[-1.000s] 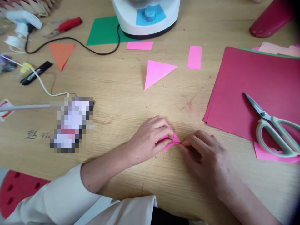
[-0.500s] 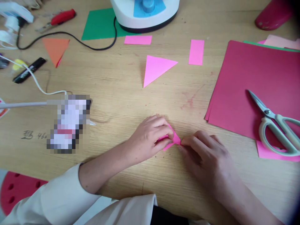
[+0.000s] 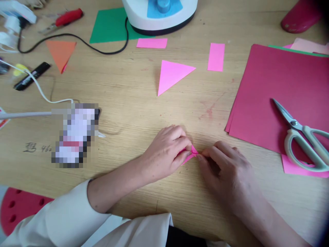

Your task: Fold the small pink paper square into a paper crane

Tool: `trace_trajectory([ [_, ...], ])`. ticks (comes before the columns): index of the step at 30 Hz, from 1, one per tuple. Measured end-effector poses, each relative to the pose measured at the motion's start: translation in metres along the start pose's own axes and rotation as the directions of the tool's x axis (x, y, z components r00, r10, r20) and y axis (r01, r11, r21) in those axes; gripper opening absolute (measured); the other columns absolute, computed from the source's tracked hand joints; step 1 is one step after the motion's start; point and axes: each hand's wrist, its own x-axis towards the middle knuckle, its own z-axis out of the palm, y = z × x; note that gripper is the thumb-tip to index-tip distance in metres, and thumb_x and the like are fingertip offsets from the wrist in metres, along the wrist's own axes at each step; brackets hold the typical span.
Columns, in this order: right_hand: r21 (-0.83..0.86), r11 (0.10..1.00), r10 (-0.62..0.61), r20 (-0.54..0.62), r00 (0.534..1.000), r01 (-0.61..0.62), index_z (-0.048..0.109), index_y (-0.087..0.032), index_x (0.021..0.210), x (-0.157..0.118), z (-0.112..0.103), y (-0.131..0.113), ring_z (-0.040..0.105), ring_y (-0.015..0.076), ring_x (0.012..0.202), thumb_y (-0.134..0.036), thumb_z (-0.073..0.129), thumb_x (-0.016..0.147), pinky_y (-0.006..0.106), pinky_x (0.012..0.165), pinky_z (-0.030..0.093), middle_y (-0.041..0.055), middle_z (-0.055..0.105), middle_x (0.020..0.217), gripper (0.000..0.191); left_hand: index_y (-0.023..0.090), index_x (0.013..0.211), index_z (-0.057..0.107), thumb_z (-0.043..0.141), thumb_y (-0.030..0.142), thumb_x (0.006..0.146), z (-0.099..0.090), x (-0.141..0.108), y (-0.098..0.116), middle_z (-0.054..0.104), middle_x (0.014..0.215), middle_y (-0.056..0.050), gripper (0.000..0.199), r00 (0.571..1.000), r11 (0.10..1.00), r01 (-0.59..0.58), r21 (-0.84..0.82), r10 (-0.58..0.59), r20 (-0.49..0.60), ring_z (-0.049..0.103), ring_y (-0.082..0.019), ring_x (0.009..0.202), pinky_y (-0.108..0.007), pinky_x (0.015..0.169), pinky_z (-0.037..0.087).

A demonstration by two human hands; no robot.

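Observation:
A small folded piece of pink paper [image 3: 194,150] lies low over the wooden table between my hands. My left hand [image 3: 171,149] covers most of it, its fingers closed on the paper's left part. At the paper's right tip, my right hand [image 3: 223,168] pinches with thumb and forefinger. How the paper is folded under my left fingers is hidden. Beyond my hands lie a pink triangle [image 3: 173,76], an upright pink rectangle [image 3: 216,57] and a flat pink strip [image 3: 151,43].
Scissors [image 3: 294,124] rest on dark red sheets [image 3: 272,82] at the right. A blurred-out phone [image 3: 75,137] lies left, with a white cable. Farther back are a white device [image 3: 164,22], green paper [image 3: 106,27], an orange triangle [image 3: 61,53] and a red-handled tool [image 3: 69,18].
My left fingers have shifted slightly right, closer to my right fingertips, and less of the pink paper shows. My right thumb has moved up a little at the paper's tip.

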Motion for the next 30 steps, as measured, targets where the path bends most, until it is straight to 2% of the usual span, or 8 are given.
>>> trace_trajectory([
  [10, -0.053, 0.999, -0.004, -0.015, 1.0, 0.003, 0.056, -0.02, 0.074, 0.002, -0.001, 0.001, 0.047, 0.0148, 0.063, -0.021, 0.058, 0.092, 0.031, 0.063, 0.037, 0.0002, 0.051, 0.069, 0.018, 0.017, 0.082, 0.057, 0.056, 0.016, 0.089, 0.003, 0.003, 0.004, 0.058, 0.093, -0.006, 0.007, 1.0, 0.995, 0.024, 0.097, -0.025, 0.009, 0.054, -0.018, 0.088, -0.034, 0.082, 0.045],
  [13, -0.068, 0.998, 0.004, -0.021, 1.0, -0.006, 0.057, -0.019, 0.083, -0.002, -0.004, 0.0, 0.05, 0.0148, 0.063, -0.024, 0.059, 0.093, 0.03, 0.06, 0.039, 0.0008, 0.054, 0.073, 0.012, 0.017, 0.081, 0.057, 0.058, 0.018, 0.089, 0.003, 0.003, 0.003, 0.058, 0.092, -0.005, 0.007, 0.999, 0.995, 0.027, 0.1, -0.03, 0.022, 0.053, -0.018, 0.088, -0.034, 0.081, 0.044],
  [15, -0.088, 0.996, -0.03, -0.005, 1.0, 0.029, 0.061, -0.018, 0.098, -0.01, -0.006, -0.001, 0.053, 0.0154, 0.066, -0.024, 0.057, 0.095, 0.031, 0.061, 0.041, 0.0021, 0.058, 0.078, 0.008, 0.017, 0.081, 0.058, 0.057, 0.02, 0.091, 0.002, 0.003, 0.003, 0.058, 0.093, -0.006, 0.01, 0.999, 0.996, 0.022, 0.092, -0.024, 0.025, 0.053, -0.018, 0.088, -0.034, 0.081, 0.044],
  [18, -0.095, 0.981, -0.162, 0.07, 0.984, 0.169, 0.06, -0.016, 0.124, -0.025, -0.006, -0.003, 0.056, 0.0171, 0.072, -0.016, 0.055, 0.096, 0.032, 0.065, 0.044, 0.004, 0.061, 0.087, 0.029, 0.017, 0.082, 0.059, 0.055, 0.024, 0.093, 0.002, 0.003, 0.002, 0.058, 0.093, -0.006, 0.013, 1.0, 0.996, 0.013, 0.083, -0.016, 0.025, 0.053, -0.018, 0.088, -0.035, 0.081, 0.043],
  [20, -0.1, 0.966, -0.229, 0.101, 0.968, 0.239, 0.056, -0.013, 0.133, -0.032, -0.005, -0.003, 0.056, 0.0178, 0.074, -0.012, 0.056, 0.094, 0.034, 0.066, 0.045, 0.0049, 0.062, 0.089, 0.039, 0.017, 0.083, 0.059, 0.056, 0.022, 0.092, 0.002, 0.003, 0.002, 0.058, 0.093, -0.006, 0.011, 1.0, 0.996, 0.013, 0.086, -0.015, 0.021, 0.053, -0.018, 0.088, -0.035, 0.081, 0.043],
  [25, -0.131, 0.95, -0.271, 0.114, 0.956, 0.285, 0.052, -0.006, 0.139, -0.033, -0.002, -0.004, 0.056, 0.0189, 0.075, -0.011, 0.054, 0.094, 0.035, 0.065, 0.048, 0.0067, 0.061, 0.088, 0.045, 0.018, 0.08, 0.057, 0.058, 0.017, 0.088, 0.003, 0.003, 0.003, 0.057, 0.091, -0.005, 0.008, 1.0, 0.995, 0.019, 0.096, -0.019, 0.001, 0.053, -0.018, 0.088, -0.034, 0.081, 0.043],
  [30, -0.13, 0.95, -0.272, 0.103, 0.957, 0.284, 0.052, -0.006, 0.139, -0.033, -0.001, -0.004, 0.057, 0.0192, 0.076, -0.01, 0.052, 0.094, 0.036, 0.066, 0.05, 0.008, 0.062, 0.09, 0.045, 0.018, 0.079, 0.056, 0.058, 0.017, 0.087, 0.004, 0.004, 0.002, 0.056, 0.089, -0.004, 0.009, 1.0, 0.994, 0.012, 0.106, -0.011, -0.01, 0.053, -0.018, 0.086, -0.034, 0.08, 0.043],
])
